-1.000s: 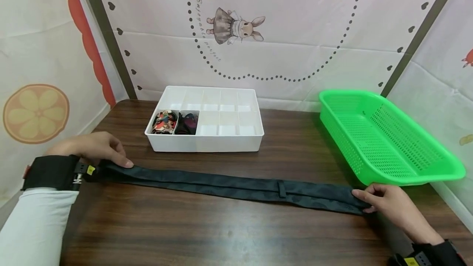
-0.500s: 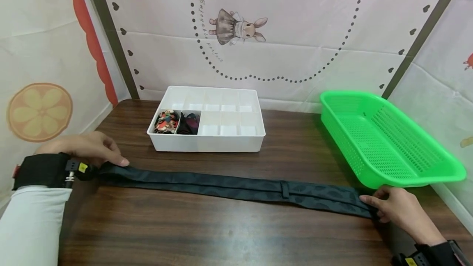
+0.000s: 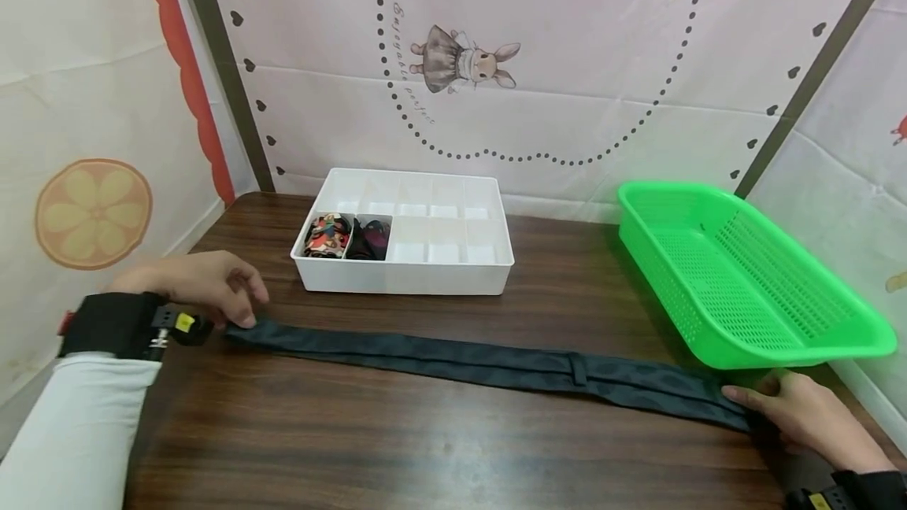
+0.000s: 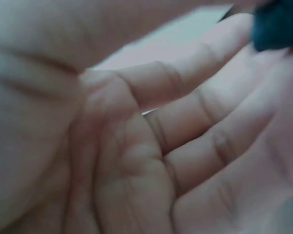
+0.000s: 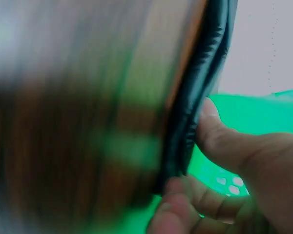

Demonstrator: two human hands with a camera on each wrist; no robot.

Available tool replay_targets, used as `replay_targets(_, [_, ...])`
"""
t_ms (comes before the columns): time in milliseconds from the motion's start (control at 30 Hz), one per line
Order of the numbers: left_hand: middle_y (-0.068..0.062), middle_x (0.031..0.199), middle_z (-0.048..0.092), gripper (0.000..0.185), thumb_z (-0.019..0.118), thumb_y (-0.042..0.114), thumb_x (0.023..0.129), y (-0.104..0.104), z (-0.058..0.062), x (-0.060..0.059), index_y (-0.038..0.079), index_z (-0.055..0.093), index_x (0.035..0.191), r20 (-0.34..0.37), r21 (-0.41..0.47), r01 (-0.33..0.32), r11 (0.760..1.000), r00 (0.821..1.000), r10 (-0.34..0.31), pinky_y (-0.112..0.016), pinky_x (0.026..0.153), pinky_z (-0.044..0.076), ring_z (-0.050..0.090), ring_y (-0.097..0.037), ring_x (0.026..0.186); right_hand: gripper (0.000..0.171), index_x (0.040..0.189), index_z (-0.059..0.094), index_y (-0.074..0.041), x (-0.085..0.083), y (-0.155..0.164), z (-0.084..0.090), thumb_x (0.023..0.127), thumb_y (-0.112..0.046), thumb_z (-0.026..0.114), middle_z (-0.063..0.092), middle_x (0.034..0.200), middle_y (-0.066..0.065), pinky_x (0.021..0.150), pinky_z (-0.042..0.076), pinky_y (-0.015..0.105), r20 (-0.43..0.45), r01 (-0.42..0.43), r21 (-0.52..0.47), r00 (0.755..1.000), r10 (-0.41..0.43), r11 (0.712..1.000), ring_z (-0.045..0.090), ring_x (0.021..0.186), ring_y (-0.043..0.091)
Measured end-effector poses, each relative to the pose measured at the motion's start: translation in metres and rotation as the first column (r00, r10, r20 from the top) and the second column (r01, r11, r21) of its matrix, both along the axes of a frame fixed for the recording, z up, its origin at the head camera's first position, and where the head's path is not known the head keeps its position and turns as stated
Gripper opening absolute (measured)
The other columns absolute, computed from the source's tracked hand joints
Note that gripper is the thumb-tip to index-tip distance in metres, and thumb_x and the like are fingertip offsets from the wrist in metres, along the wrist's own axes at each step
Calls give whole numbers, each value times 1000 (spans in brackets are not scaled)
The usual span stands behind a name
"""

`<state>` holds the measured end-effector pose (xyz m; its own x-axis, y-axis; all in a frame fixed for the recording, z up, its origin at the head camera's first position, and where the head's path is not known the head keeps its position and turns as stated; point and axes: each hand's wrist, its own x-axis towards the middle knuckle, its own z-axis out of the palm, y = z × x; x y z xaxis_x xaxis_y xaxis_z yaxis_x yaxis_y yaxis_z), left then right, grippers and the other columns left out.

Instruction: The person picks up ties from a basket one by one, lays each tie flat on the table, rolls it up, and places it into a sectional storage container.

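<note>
A dark necktie [image 3: 453,362] stretches across the table with its seam and keeper loop facing up. At its left end my left hand [image 3: 205,286] pinches the cloth between thumb and fingers. In the left wrist view, a dark bit of the necktie [image 4: 278,27] shows at the fingertips, beyond the palm. My right hand [image 3: 808,412] pinches the wider right end, close to the front of the green basket. The right wrist view shows the necktie's edge [image 5: 198,87] held between thumb and fingers, with the tip partly hidden.
Behind the necktie stands a white compartment box [image 3: 407,278]. Two front-left compartments hold a colourful patterned cloth bundle [image 3: 328,236] and a dark one [image 3: 370,239]. The green basket [image 3: 786,359] sits at the right. Printed cloth walls [image 3: 567,61] enclose the wooden table [image 3: 425,447].
The necktie has slid to the right, with the right hand moving right and slightly nearer. My left hand has shifted right along with its end. The view has turned a little.
</note>
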<state>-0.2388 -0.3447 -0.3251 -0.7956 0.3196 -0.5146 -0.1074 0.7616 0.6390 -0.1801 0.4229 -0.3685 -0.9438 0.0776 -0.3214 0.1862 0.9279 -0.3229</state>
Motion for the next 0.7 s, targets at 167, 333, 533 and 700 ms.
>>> replay_targets(167, [-2,80,67,21,81,17,91,15,-9,-2,0,71,97,-46,-111,-2,994,999,-3,-35,67,56,67,-18,71,44,80,55,-10,11,-10,30,100,-46,72,48,60,1,54,45,38,30,-122,91,992,119,988,50,51,18])
replay_targets(333, [-5,70,71,30,81,31,91,12,-4,6,5,69,79,-53,-208,-72,976,997,63,-29,62,54,69,-15,62,26,98,64,-19,17,-81,86,105,-43,66,52,71,-5,53,41,31,8,-452,-76,891,454,889,47,57,10])
replay_targets(533, [-6,71,73,14,75,15,89,12,0,10,1,76,86,-21,-140,-73,987,997,71,-26,60,55,71,-15,61,29,101,64,-25,2,-211,117,101,-54,68,56,74,-15,58,46,28,-216,-801,-129,599,771,585,53,64,4])
replay_targets(700, [-3,73,69,6,74,10,83,22,-5,6,4,72,82,-89,-187,-44,981,996,27,-26,57,53,69,-14,62,25,108,68,-21,-20,-327,105,103,-44,70,63,86,-14,66,50,27,-360,-918,-105,393,846,381,57,74,4])
